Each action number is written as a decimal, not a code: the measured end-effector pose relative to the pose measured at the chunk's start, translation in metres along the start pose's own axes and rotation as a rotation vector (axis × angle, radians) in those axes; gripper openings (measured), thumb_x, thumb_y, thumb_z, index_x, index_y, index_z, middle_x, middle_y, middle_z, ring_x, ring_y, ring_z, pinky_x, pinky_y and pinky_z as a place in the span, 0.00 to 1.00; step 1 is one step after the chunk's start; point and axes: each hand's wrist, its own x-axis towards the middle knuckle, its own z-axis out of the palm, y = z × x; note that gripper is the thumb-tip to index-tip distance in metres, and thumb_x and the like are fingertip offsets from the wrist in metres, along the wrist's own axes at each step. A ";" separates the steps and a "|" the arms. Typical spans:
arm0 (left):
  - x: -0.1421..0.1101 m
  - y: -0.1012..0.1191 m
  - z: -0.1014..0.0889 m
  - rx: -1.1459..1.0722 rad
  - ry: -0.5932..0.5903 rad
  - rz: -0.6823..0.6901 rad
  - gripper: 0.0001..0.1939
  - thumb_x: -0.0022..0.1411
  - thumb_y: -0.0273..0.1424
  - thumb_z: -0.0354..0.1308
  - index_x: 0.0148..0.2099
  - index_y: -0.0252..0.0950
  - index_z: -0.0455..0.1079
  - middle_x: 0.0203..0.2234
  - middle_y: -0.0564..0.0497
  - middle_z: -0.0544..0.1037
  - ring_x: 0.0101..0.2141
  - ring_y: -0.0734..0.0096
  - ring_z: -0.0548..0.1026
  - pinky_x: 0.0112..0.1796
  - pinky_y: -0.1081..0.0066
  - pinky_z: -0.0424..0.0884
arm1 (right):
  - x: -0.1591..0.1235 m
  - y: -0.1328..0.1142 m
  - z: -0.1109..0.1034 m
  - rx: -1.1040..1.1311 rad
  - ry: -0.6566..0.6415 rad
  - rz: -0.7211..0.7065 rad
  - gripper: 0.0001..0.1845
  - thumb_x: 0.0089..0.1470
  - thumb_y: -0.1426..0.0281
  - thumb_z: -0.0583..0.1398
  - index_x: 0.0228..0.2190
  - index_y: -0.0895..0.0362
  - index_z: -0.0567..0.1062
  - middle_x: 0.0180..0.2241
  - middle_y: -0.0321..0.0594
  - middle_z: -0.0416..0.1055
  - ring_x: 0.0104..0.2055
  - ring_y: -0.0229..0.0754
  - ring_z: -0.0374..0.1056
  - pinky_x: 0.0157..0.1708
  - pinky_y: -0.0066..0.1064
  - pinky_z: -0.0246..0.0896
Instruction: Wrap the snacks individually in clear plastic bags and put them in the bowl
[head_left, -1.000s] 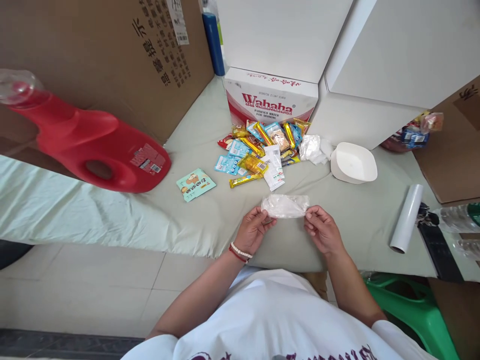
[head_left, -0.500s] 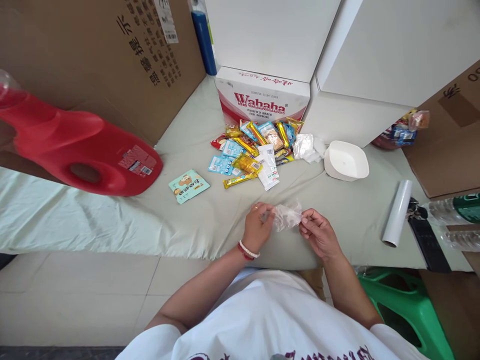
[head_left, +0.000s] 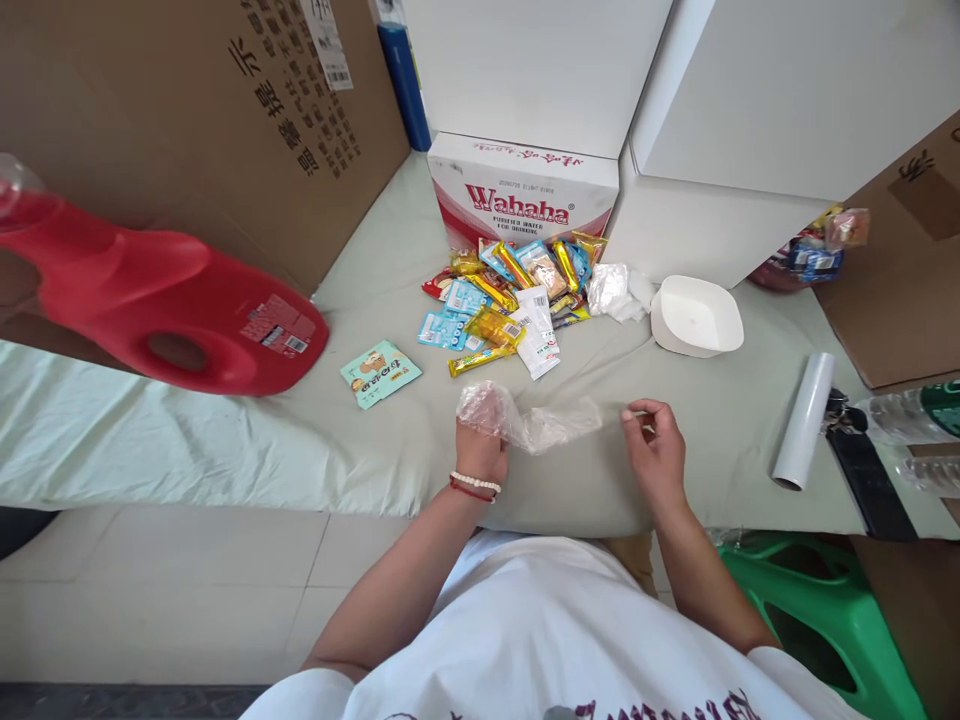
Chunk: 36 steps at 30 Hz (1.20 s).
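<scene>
My left hand (head_left: 480, 440) has its fingers wrapped in a thin clear plastic bag (head_left: 544, 425). The film covers the fingers, which look curled, and I cannot tell whether they are inside the bag or behind it. Its loose end trails right toward my right hand (head_left: 654, 440), which is apart from the plastic. The right thumb and fingers are bent, with a gap between them and nothing visible held. Beyond the bag lies a pile of wrapped snacks (head_left: 499, 325), yellow, blue, white and red. A light green flat packet (head_left: 381, 374) lies left of the pile.
A white bowl (head_left: 694, 318) stands behind my right hand, with crumpled clear plastic (head_left: 611, 290) beside it. Farther right lies a white roll (head_left: 804, 420). A large red jug (head_left: 187, 310) occupies the left. A Wahaha carton (head_left: 521, 195) stands behind the snacks; a green stool (head_left: 840, 630) is below.
The bag was stretched between both hands, then bunched up. My left hand has moved left with the bag over its fingers, and my right hand has let go of it.
</scene>
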 end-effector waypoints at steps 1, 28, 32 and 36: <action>-0.003 0.001 0.002 -0.014 0.014 0.002 0.14 0.63 0.46 0.59 0.41 0.42 0.66 0.28 0.55 0.69 0.25 0.75 0.66 0.22 0.73 0.60 | -0.004 -0.008 0.006 -0.029 -0.066 -0.118 0.18 0.59 0.54 0.62 0.46 0.52 0.73 0.42 0.44 0.72 0.42 0.46 0.68 0.40 0.37 0.67; -0.020 0.034 -0.043 0.026 -0.227 -0.149 0.23 0.40 0.40 0.75 0.32 0.36 0.67 0.17 0.64 0.63 0.15 0.87 0.50 0.18 0.78 0.46 | -0.006 -0.048 0.038 0.216 -0.168 -0.111 0.15 0.60 0.54 0.62 0.35 0.53 0.74 0.34 0.37 0.70 0.33 0.39 0.65 0.33 0.30 0.63; -0.025 0.033 -0.037 -0.012 -0.244 -0.152 0.24 0.40 0.40 0.76 0.31 0.36 0.66 0.18 0.64 0.63 0.16 0.88 0.51 0.18 0.78 0.47 | -0.006 -0.032 0.058 0.047 -0.098 -0.092 0.20 0.57 0.51 0.64 0.41 0.54 0.75 0.40 0.40 0.70 0.32 0.38 0.63 0.34 0.32 0.64; -0.028 0.031 -0.037 0.011 -0.255 -0.127 0.23 0.41 0.40 0.75 0.32 0.35 0.67 0.20 0.62 0.65 0.17 0.87 0.52 0.19 0.77 0.48 | 0.008 -0.025 0.074 0.011 -0.150 -0.088 0.19 0.55 0.52 0.64 0.39 0.55 0.77 0.37 0.39 0.70 0.29 0.37 0.59 0.35 0.33 0.63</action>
